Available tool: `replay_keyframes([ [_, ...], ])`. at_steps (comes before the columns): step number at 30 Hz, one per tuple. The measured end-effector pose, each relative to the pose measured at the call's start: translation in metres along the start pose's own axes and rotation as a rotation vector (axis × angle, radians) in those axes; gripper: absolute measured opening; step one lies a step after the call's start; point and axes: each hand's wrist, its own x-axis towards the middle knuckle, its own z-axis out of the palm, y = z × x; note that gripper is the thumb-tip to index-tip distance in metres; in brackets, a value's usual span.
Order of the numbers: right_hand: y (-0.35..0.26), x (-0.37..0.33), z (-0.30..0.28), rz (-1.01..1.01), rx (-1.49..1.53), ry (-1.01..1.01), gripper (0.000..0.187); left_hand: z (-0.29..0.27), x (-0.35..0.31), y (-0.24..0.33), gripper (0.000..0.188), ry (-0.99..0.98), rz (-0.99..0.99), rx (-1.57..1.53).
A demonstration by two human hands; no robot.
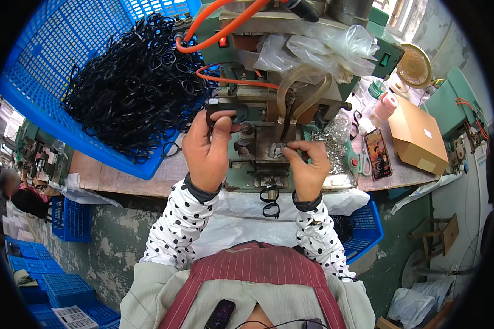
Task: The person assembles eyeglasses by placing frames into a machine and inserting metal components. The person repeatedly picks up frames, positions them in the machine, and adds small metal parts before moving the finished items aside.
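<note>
My left hand is raised at the left of a green bench machine, its thumb and fingers closed on a black looped plastic piece. My right hand reaches to the machine's middle. Its thumb and forefinger pinch at a small shiny piece on the metal fixture; exactly what is between the fingertips is too small to tell. Two beige tubes come down just above that fixture. A black piece with two loops hangs at the machine's front edge.
A large blue basket heaped with black looped pieces stands at the left. Right of the machine lie small metal parts, scissors, a phone and a cardboard box. Orange hoses cross above.
</note>
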Motion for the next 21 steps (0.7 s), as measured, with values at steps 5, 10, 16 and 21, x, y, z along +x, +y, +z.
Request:
replay_keyframes([
  [5, 0.008, 0.001, 0.015, 0.081, 0.051, 0.001, 0.041, -0.007, -0.006, 0.008, 0.018, 0.001, 0.016, 0.177],
  [10, 0.008, 0.002, 0.018, 0.092, 0.108, -0.006, 0.052, -0.006, 0.004, 0.002, 0.017, -0.025, -0.009, 0.098],
  [16, 0.010, 0.004, 0.020, 0.092, 0.207, 0.041, 0.052, -0.005, 0.005, 0.004, 0.017, -0.033, 0.013, 0.092],
  [21, 0.014, 0.005, 0.024, 0.072, 0.260, 0.048, 0.053, -0.006, 0.004, 0.001, 0.019, -0.041, 0.002, 0.095],
])
